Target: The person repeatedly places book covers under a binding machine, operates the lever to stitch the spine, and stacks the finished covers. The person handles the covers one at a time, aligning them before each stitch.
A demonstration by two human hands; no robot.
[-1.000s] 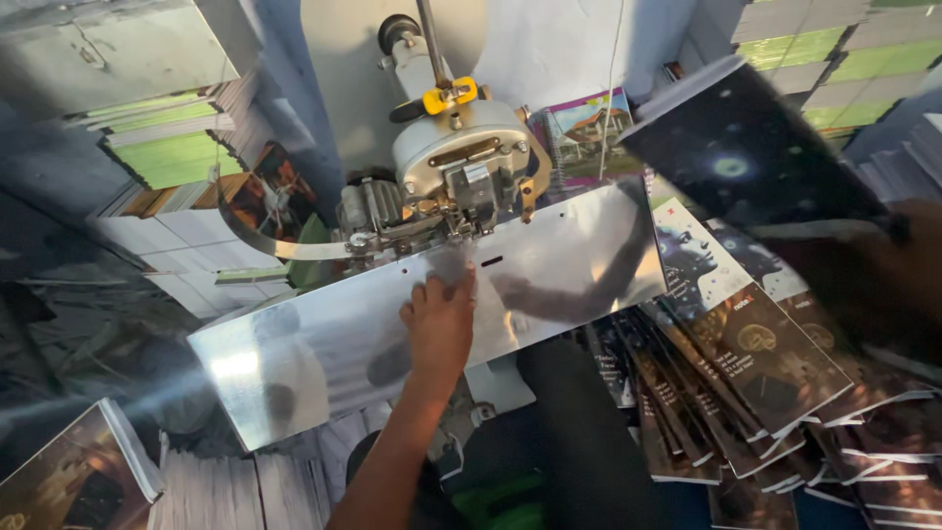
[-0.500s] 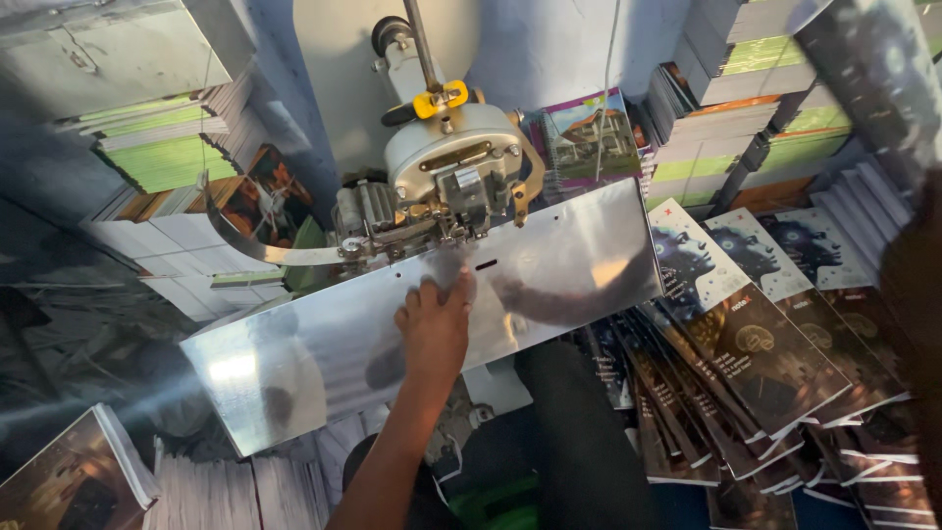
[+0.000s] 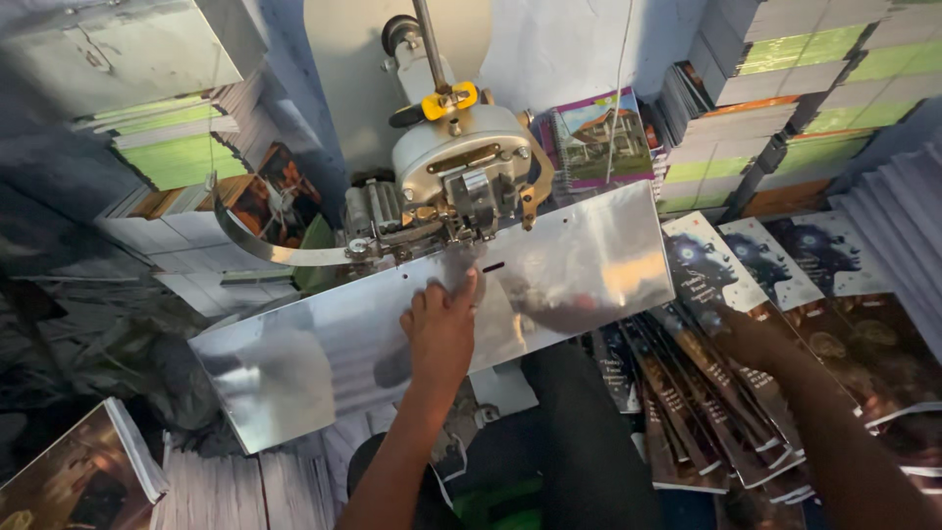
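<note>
The shiny, tilted sheet-metal table point(image 3: 324, 353) of the grey stitching machine point(image 3: 461, 182) lies in the middle of the view, below the machine's head. The left hand point(image 3: 442, 329) rests flat on it, fingers extended and close together, fingertips just beneath the head, holding nothing. The right hand point(image 3: 741, 334) reaches down to the fanned pile of dark-covered booklets point(image 3: 726, 393) just right of the table; whether its fingers grip one I cannot tell. Stacks of green-edged booklets point(image 3: 785, 59) stand behind.

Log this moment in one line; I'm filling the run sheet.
left hand flat on metal plate | right hand on booklets | stitching machine behind
</note>
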